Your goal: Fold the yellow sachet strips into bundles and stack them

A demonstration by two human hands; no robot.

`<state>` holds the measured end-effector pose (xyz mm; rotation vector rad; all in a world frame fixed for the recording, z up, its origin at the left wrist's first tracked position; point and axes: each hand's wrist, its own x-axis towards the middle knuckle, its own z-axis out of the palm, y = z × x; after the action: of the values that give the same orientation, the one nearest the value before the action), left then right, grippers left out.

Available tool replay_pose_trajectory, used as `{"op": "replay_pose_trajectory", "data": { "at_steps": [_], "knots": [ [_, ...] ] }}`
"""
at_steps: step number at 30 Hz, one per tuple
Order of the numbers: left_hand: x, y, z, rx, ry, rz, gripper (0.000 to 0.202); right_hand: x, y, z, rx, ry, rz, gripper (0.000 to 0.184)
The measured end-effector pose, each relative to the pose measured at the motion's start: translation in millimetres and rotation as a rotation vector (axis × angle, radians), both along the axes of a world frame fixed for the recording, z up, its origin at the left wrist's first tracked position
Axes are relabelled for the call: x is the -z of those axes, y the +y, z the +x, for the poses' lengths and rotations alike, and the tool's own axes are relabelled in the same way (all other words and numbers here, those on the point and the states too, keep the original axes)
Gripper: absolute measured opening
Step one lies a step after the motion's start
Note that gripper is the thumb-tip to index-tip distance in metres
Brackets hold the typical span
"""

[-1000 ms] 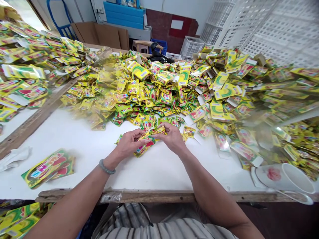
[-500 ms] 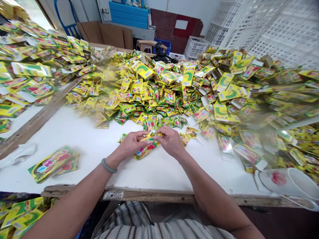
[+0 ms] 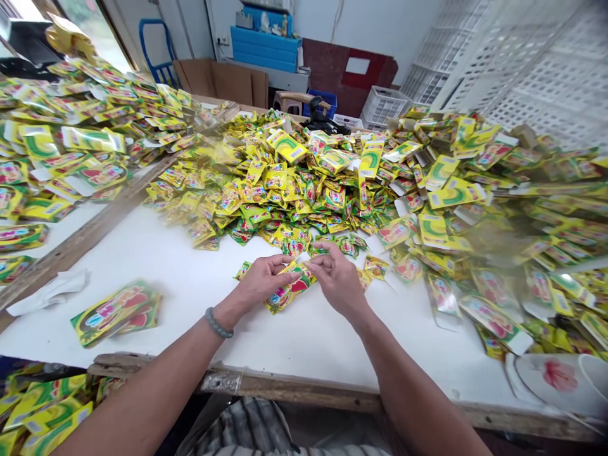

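A small yellow-green carton (image 3: 287,296) with watermelon print is tilted in front of me, its upper end open and a white flap (image 3: 303,258) showing. Closed round its left side, my left hand (image 3: 266,278) holds it with the thumb across the front. My right hand (image 3: 338,277) is at the open end, thumb against the carton's edge and index finger raised near the flap. Just beyond my hands lie green and yellow sachets (image 3: 349,244), and another yellow sachet (image 3: 376,266) lies to the right of my right hand.
Sachets are heaped at the back (image 3: 266,183). Flat cartons are piled right (image 3: 451,190) and left, past a wooden strip (image 3: 95,215). Two cartons (image 3: 116,310) lie front left near white tissue (image 3: 50,292). A flowered cup (image 3: 546,380) stands at the right front edge.
The view has shifted, so the scene sits lower and further right. My right hand's index finger has lifted from the carton's end, and the white flap now shows between my hands.
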<state>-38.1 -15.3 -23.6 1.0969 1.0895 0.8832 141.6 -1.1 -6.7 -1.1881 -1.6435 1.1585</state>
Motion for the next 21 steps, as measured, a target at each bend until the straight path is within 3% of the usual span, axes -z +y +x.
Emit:
{"op": "replay_pose_trajectory", "data": {
  "at_steps": [3, 6, 8, 11, 13, 16, 18, 21],
  "knots": [
    [0.4, -1.9, 2.1, 0.038, 0.06, 0.073, 0.044, -4.1, -6.6, -7.5, -0.091, -0.172, 0.053, 0.029],
    [-0.9, -2.7, 4.3, 0.031, 0.016, 0.078, 0.043, -7.0, -9.0, -11.0, -0.147, -0.163, 0.042, 0.031],
    [-2.5, -2.0, 5.3, -0.022, -0.025, 0.044, 0.049, -7.9, -6.6, -7.6, -0.063, -0.073, 0.086, 0.031],
    [-5.1, 0.2, 5.9, -0.164, -0.077, 0.026, 0.06, -5.0, 0.1, 0.0, 0.19, 0.006, 0.208, 0.022],
    [-6.6, 1.2, 6.1, -0.242, -0.134, 0.043, 0.062, 1.1, 3.1, 0.7, 0.205, 0.059, 0.154, 0.02],
    [-7.7, 0.4, 6.5, -0.282, -0.18, 0.1, 0.06, 12.4, 2.9, -6.4, 0.029, 0.242, -0.068, 0.028],
    [-6.7, -1.1, 6.0, -0.261, -0.141, 0.139, 0.056, 17.5, 1.4, -11.3, -0.018, 0.314, -0.147, 0.028],
    [-3.4, -2.0, 3.5, -0.18, -0.007, 0.204, 0.041, 19.9, 0.3, -11.4, -0.016, 0.245, -0.152, 0.026]
  ]
}}
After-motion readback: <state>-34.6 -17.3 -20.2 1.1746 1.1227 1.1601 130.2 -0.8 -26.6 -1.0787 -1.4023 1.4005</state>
